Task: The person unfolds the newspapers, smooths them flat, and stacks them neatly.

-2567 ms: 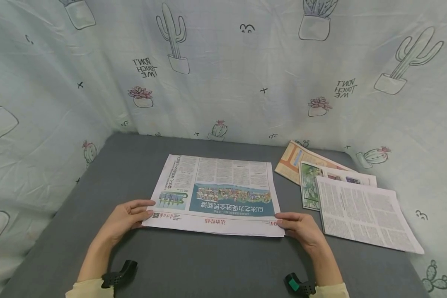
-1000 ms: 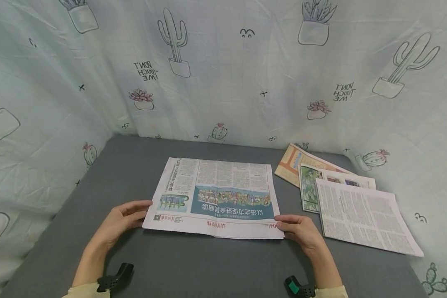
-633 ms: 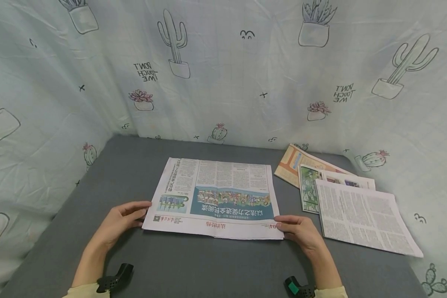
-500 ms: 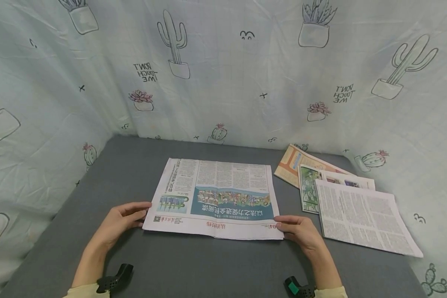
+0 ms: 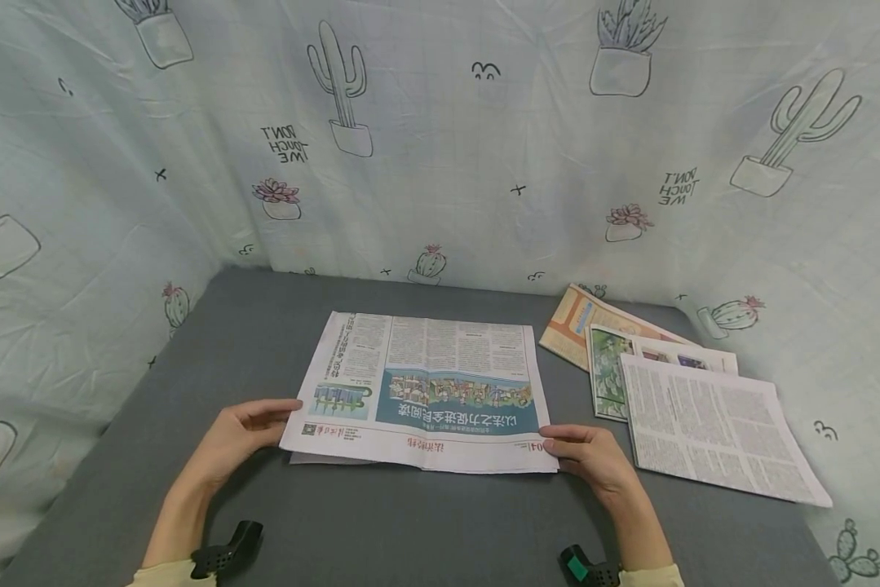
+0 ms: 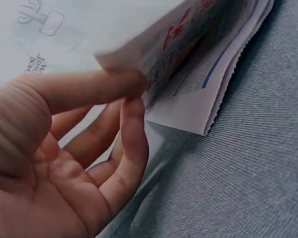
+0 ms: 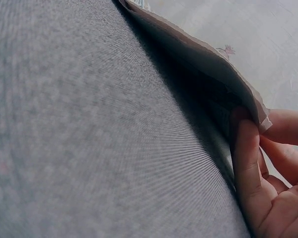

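Note:
A folded newspaper (image 5: 454, 346) with a blue illustrated banner lies in the middle of the grey table. My left hand (image 5: 237, 436) is at its near left corner; in the left wrist view the thumb and a finger (image 6: 134, 124) pinch the raised upper sheets, with lower sheets (image 6: 188, 111) spread apart beneath. At the near right corner my right hand (image 5: 597, 461) pinches the paper, thumb on one face and fingers on the other. The right wrist view shows the paper's edge (image 7: 203, 47) bowed up from the table, its underside in shadow.
To the right lie overlapping papers: an orange one (image 5: 575, 322) at the back, one with a green picture (image 5: 610, 371), and a text-covered newspaper (image 5: 718, 424) in front. A curtain with cactus prints (image 5: 440, 122) borders the grey table (image 5: 410, 530).
The left hand has raised the upper sheets at the near left corner, so a lower sheet shows beneath the front edge. The right hand stays at its corner.

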`<state>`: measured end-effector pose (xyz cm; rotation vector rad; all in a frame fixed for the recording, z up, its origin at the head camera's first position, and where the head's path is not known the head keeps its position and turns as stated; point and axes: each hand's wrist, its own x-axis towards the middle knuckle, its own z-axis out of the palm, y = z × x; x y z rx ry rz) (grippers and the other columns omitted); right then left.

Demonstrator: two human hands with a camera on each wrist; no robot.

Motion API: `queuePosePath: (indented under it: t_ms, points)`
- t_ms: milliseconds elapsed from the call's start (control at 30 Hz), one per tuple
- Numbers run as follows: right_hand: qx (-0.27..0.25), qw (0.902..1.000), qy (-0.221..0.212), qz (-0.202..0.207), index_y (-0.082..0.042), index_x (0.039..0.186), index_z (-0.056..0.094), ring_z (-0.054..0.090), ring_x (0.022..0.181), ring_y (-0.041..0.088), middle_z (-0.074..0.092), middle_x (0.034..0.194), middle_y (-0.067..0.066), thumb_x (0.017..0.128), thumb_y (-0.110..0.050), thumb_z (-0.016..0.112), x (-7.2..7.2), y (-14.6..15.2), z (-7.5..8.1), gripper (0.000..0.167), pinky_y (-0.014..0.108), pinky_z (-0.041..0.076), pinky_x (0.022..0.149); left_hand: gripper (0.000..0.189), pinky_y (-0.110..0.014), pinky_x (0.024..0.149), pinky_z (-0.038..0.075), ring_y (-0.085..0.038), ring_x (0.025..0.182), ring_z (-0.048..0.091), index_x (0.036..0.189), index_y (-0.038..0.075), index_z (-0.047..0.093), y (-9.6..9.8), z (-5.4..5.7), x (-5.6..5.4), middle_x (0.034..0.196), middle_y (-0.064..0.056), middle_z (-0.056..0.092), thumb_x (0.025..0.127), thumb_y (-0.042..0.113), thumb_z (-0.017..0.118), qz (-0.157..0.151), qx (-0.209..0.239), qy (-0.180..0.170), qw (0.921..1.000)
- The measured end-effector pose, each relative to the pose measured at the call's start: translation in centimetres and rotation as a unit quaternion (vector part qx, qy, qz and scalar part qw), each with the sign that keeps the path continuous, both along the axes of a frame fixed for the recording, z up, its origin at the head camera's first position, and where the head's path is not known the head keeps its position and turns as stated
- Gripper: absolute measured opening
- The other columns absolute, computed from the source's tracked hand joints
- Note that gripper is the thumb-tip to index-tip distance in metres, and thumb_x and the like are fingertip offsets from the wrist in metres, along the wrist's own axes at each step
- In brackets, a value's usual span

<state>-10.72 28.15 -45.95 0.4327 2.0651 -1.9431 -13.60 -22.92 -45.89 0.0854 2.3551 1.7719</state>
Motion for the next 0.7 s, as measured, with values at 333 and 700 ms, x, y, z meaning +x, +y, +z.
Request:
queuePosePath:
  t_ms: [333, 700]
  points:
    - [0.027, 0.9995, 0.014, 0.005, 0.008, 0.115, 0.069, 0.063, 0.085, 0.021, 0.068, 0.107, 0.015, 0.094, -0.015, 0.069, -0.07, 0.23, 0.28, 0.031, 0.032, 0.055, 0.065, 0.030, -0.030, 0.076, 0.054, -0.016, 0.101, 0.063, 0.119, 0.001, 0.070, 0.29, -0.11, -0.10, 0.121, -0.016, 0.065, 0.092, 0.015, 0.071, -0.012, -0.007, 0.013, 0.9998]
    - [0.010, 0.9975, 0.059, 0.038, 0.005, 0.117, 0.068, 0.060, 0.078, 0.023, 0.064, 0.098, 0.019, 0.096, -0.015, 0.066, -0.19, 0.79, 0.58, 0.030, 0.035, 0.056, 0.063, 0.032, -0.032, 0.075, 0.056, -0.011, 0.099, 0.063, 0.118, -0.002, 0.070, 0.76, 0.08, -0.20, 0.118, -0.015, 0.066, 0.092, 0.016, 0.072, 0.047, -0.009, 0.007, 0.9988]
